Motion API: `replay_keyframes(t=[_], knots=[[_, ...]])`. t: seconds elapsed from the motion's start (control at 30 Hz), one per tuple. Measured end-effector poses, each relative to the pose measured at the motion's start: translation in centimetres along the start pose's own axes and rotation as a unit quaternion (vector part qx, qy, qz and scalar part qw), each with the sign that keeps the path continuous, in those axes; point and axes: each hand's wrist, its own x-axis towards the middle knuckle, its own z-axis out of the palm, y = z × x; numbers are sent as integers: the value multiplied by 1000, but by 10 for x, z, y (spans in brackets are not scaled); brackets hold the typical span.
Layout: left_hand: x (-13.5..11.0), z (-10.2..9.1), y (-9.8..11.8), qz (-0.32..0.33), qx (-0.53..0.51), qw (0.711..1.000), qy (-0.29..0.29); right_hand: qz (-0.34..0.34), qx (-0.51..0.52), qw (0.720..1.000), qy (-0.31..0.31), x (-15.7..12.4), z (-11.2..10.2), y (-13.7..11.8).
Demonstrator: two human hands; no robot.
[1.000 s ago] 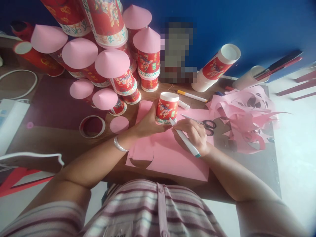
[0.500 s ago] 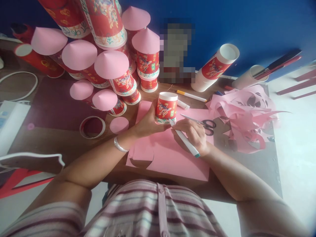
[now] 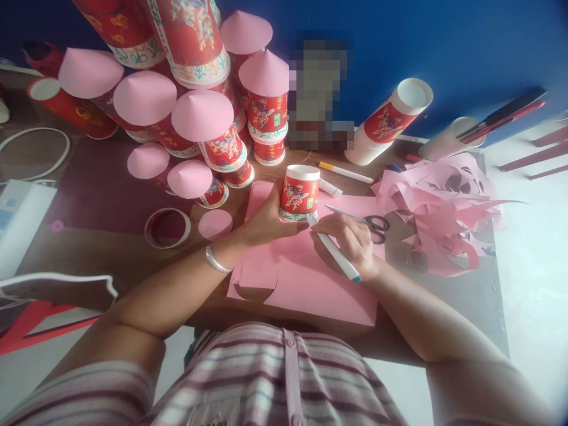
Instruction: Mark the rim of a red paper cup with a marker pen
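My left hand (image 3: 261,222) grips a red patterned paper cup (image 3: 300,194) that stands mouth-down on a sheet of pink paper (image 3: 306,278). My right hand (image 3: 348,242) pinches a white pen with a green end (image 3: 333,251), its tip against the cup's rim at the right side. A half-round piece has been cut out of the sheet's near edge. A silver bangle (image 3: 215,260) sits on my left wrist.
Stacked red cups topped with pink paper cones (image 3: 202,115) crowd the back left. A tape ring (image 3: 167,228) and a pink paper disc (image 3: 215,223) lie to the left. Scissors (image 3: 375,226), pink offcuts (image 3: 439,207), another pen (image 3: 346,173) and a cup stack lying on its side (image 3: 390,121) are right.
Nearly nothing: both hands keep their hold, and the pen tip has shifted very slightly along the cup's rim.
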Motion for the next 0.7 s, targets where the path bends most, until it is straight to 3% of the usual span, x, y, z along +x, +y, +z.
replay_keyframes(t=[0.7], knots=[[1, -5, 4, -35, -59, 998, -14, -24, -4, 999, 32, -2, 1, -5]])
